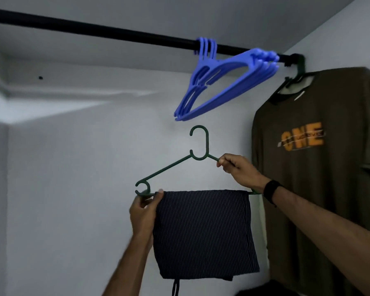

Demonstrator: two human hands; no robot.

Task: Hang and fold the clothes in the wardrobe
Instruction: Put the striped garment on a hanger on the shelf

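Both forearms reach up from the bottom of the view toward a dark green hanger (pixel 171 169) held in mid-air below the black wardrobe rod (pixel 107 32). Folded over its lower bar hangs a dark pinstriped garment (pixel 205 233), likely trousers or shorts, with a drawstring dangling beneath. At the bar's left end the left hand (pixel 143 212) has its fingers clamped on the bar beside the cloth edge; the right hand (pixel 239 170), a black watch on its wrist, has its fingers pinched on the hanger's right shoulder arm. So this garment seems already draped but not yet hung: the hook sits well under the rod. On the rod, a bunch of blue hangers (pixel 222 82) hangs unused just above, and a brown T-shirt (pixel 316 167) printed "ONE" is already hung at the right. What remains to fold cannot be told.
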